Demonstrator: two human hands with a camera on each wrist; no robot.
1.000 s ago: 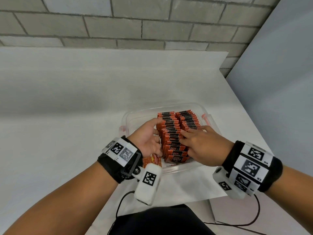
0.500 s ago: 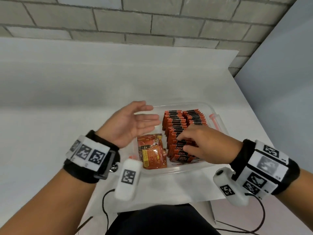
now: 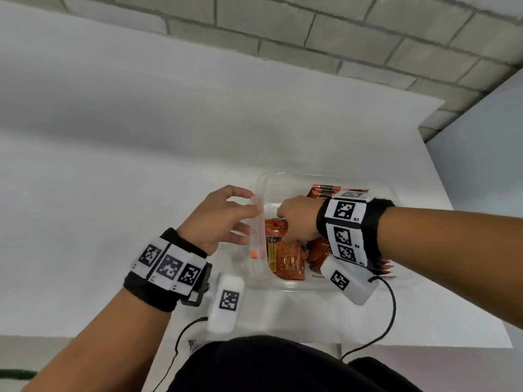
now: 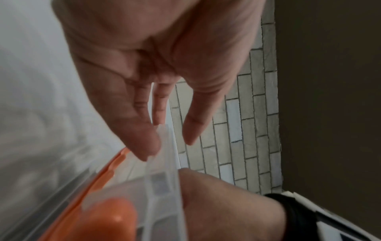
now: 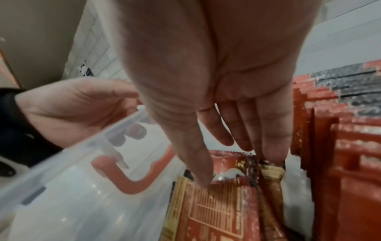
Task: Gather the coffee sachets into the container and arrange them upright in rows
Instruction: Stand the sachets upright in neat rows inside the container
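A clear plastic container [image 3: 283, 287] [image 5: 62, 187] stands on the white table near me. Upright rows of red-and-black coffee sachets [image 3: 325, 190] [image 5: 350, 130] fill its right side. A few sachets [image 3: 288, 258] [image 5: 222, 208] lie flat in its left part. My right hand [image 3: 285, 222] [image 5: 237, 169] reaches across into the container, fingers straight. Its thumb and fingertips touch the top flat sachet. My left hand [image 3: 249, 213] [image 4: 169, 146] is outside the left wall. Its fingertips [image 4: 146, 151] touch the rim [image 4: 164, 187] and its thumb is clear of it.
An orange clip handle [image 3: 254, 253] [image 5: 128, 179] hangs on the container's left wall. A brick wall [image 3: 339, 32] runs behind the table [image 3: 141, 165], and a grey panel [image 3: 481, 165] stands past its right edge. Black cables [image 3: 390, 306] trail from my wrists at the front edge.
My left hand has come down from above the container to its left rim. My right hand has left the front of the rows and crossed to the flat sachets.
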